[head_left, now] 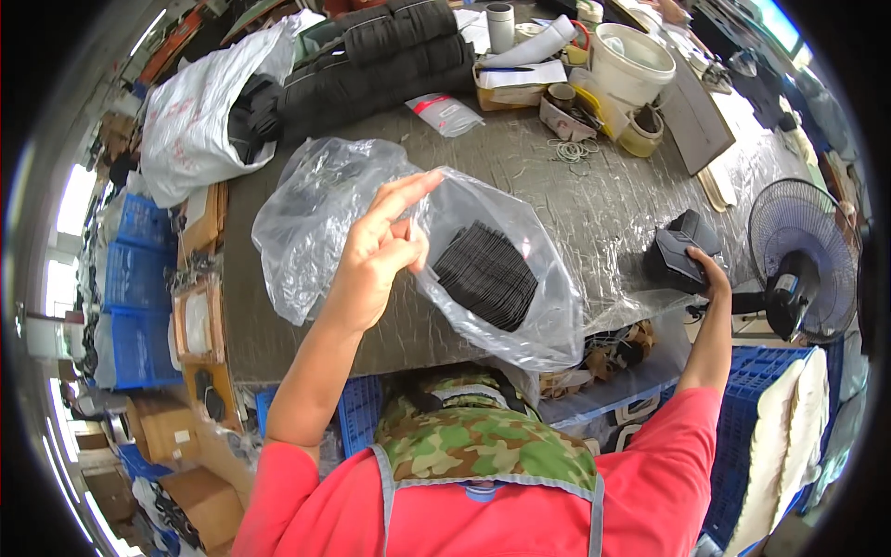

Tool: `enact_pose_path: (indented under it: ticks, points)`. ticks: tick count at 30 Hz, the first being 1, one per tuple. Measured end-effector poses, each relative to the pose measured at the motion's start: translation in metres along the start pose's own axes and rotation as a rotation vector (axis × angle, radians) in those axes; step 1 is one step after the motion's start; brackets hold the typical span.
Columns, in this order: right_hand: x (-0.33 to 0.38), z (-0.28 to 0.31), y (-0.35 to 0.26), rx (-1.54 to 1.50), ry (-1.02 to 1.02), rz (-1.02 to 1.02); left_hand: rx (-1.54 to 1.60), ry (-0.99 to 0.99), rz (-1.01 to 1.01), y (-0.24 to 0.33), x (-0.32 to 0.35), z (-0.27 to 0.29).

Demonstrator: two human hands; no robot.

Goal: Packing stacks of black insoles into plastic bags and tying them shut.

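A clear plastic bag lies on the table with its mouth spread open. Inside it sits a tight stack of thin black pieces. My left hand is at the left rim of the bag, thumb and bent fingers pinching the plastic, with the upper fingers stretched out. Out to the right, my right hand grips a bunch of flat black pieces near the table's edge. Its thumb lies on top and the other fingers are mostly hidden.
Black padded rolls and a white woven sack stand at the back left. A white bucket, small pots and a flat packet are at the back. A fan stands right, above a blue crate.
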State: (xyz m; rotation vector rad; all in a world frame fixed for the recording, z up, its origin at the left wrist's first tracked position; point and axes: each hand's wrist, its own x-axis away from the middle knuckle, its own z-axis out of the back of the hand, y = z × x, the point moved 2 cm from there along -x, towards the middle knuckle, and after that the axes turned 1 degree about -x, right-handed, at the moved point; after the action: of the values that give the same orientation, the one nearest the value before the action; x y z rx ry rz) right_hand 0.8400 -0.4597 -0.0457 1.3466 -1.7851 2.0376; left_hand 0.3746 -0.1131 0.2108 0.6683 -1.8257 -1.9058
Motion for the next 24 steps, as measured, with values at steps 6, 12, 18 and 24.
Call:
enact_pose_path:
  ticks: [6, 12, 18, 24]
  points:
    - [0.040, -0.036, -0.006, 0.306, 0.173, 0.373, 0.107, -0.092, 0.030, -0.002, -0.006, 0.007]
    - [0.187, -0.158, -0.063, -0.016, -0.206, 0.883, 0.163, -0.177, 0.020, -0.010, -0.021, 0.013]
    - [0.204, -0.232, -0.076, 0.369, -0.888, 0.688, 0.276, -0.321, -0.012, -0.026, -0.019, 0.019]
    - [0.211, -0.331, -0.042, 0.358, -0.970, -0.010, 0.440, -0.352, 0.018, -0.038, -0.006, 0.048]
